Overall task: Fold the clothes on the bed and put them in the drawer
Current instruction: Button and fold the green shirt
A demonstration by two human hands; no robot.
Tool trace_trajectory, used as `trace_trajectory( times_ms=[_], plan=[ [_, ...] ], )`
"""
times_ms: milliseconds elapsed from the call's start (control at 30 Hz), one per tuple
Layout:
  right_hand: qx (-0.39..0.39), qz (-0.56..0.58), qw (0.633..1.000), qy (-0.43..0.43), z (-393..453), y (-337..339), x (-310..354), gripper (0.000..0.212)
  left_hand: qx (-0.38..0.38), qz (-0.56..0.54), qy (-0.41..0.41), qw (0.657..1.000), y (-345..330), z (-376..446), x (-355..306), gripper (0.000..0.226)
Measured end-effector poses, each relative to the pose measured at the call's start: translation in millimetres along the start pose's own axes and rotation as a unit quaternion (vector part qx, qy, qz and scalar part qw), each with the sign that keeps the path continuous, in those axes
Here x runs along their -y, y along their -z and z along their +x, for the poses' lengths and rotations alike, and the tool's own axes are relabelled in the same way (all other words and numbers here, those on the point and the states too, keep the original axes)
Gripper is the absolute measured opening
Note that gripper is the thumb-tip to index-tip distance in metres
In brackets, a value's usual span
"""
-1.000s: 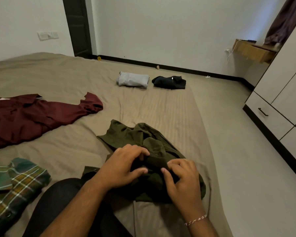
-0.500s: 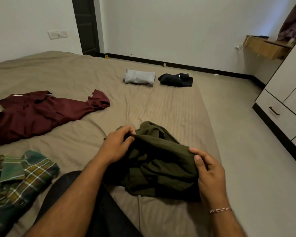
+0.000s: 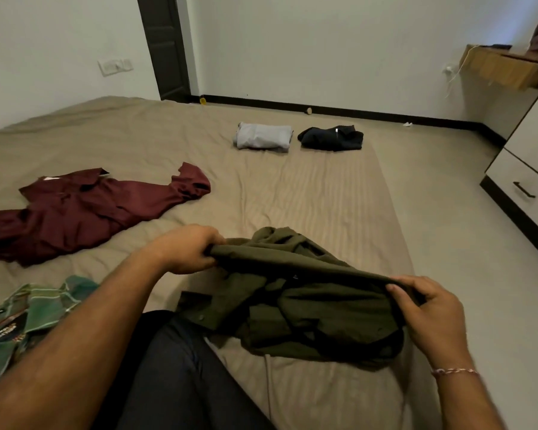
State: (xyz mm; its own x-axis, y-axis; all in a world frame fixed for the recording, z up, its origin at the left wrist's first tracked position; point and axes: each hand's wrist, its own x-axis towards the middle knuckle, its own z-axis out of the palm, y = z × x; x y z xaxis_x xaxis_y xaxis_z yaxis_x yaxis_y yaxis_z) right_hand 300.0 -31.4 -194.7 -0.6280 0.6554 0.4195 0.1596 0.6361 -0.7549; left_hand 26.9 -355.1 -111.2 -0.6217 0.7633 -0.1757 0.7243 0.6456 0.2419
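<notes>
The left hand (image 3: 185, 249) grips one end of the olive-green shirt (image 3: 308, 302), fingers curled tight round a bunched edge, while the right hand (image 3: 429, 308) pinches the other end between thumb and curled fingers — the edge is stretched taut between the two, and the rest of the garment sags onto the bed (image 3: 323, 197) below them. Beyond the left hand lies the maroon shirt (image 3: 84, 209), spread out unfolded; beneath the left forearm sits the crumpled green plaid shirt (image 3: 28, 318). Far beyond both hands, the folded grey garment (image 3: 263, 139) and folded black garment (image 3: 331, 138) lie side by side. Well beyond the right hand stands the white drawer (image 3: 522, 189), closed.
</notes>
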Motion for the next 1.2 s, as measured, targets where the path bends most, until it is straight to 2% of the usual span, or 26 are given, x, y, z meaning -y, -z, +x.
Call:
trace_trajectory(
  times_ms=[33, 67, 133, 167, 233, 300, 333, 433, 500, 533, 600, 700, 800, 833, 900, 967, 1000, 1067, 1200],
  plan=[
    [0.006, 0.014, 1.000, -0.023, -1, 0, -6, 0.030, -0.037, -0.101, -0.018, 0.994, -9, 1, 9, 0.027],
    [0.008, 0.039, 0.998, -0.050, -2, 0, -11, 0.027, -0.076, -0.225, -0.030, 0.971, -18, 1, 13, 0.031],
    [0.015, 0.107, 0.990, -0.091, -6, -3, -16, 0.023, -0.130, -0.462, -0.043, 0.876, -34, -1, 17, 0.042],
    [0.021, 0.132, 0.986, -0.099, -8, -3, -18, 0.022, -0.132, -0.548, -0.051, 0.824, -40, -1, 14, 0.050],
    [0.035, 0.171, 0.979, -0.107, -8, -4, -18, 0.022, -0.114, -0.650, -0.061, 0.749, -46, -1, 17, 0.064],
    [0.040, 0.210, 0.971, -0.112, -8, -5, -16, 0.022, -0.092, -0.701, -0.062, 0.705, -44, -3, 20, 0.075],
    [0.035, 0.232, 0.964, -0.121, -8, -7, -13, 0.020, -0.091, -0.709, -0.050, 0.697, -42, -4, 25, 0.083],
    [0.002, 0.293, 0.941, -0.167, -9, -9, -13, 0.007, -0.124, -0.706, 0.013, 0.697, -48, -5, 37, 0.085],
    [0.004, 0.303, 0.936, -0.179, -10, -10, -14, 0.008, -0.151, -0.699, 0.030, 0.698, -53, -5, 39, 0.066],
    [0.011, 0.295, 0.938, -0.180, -11, -10, -14, 0.004, -0.180, -0.683, 0.028, 0.707, -54, -4, 38, 0.049],
    [0.026, 0.284, 0.941, -0.179, -13, -11, -15, 0.003, -0.236, -0.619, 0.020, 0.749, -52, -2, 30, 0.023],
    [0.020, 0.283, 0.941, -0.185, -13, -10, -15, 0.017, -0.290, -0.442, 0.007, 0.849, -51, 2, 21, 0.023],
    [0.024, 0.287, 0.937, -0.198, -12, -6, -14, 0.023, -0.191, -0.360, 0.028, 0.913, -55, -2, 24, 0.020],
    [0.022, 0.290, 0.937, -0.195, -12, -6, -17, 0.028, -0.155, -0.339, 0.034, 0.927, -55, -5, 25, 0.039],
    [0.022, 0.286, 0.937, -0.202, -12, -5, -18, 0.036, -0.126, -0.297, 0.040, 0.946, -56, -7, 30, 0.066],
    [0.027, 0.275, 0.940, -0.202, -13, -6, -19, 0.018, -0.157, -0.208, 0.024, 0.965, -57, -5, 30, 0.070],
    [0.031, 0.265, 0.943, -0.201, -13, -6, -18, 0.011, -0.183, -0.162, 0.012, 0.970, -60, -2, 30, 0.067],
    [0.038, 0.239, 0.951, -0.192, -13, -8, -17, 0.010, -0.233, -0.109, -0.008, 0.966, -63, -1, 31, 0.058],
    [0.022, 0.176, 0.969, -0.171, -13, -11, -22, 0.008, -0.303, -0.093, -0.016, 0.949, -65, -2, 32, 0.026]
  ],
)
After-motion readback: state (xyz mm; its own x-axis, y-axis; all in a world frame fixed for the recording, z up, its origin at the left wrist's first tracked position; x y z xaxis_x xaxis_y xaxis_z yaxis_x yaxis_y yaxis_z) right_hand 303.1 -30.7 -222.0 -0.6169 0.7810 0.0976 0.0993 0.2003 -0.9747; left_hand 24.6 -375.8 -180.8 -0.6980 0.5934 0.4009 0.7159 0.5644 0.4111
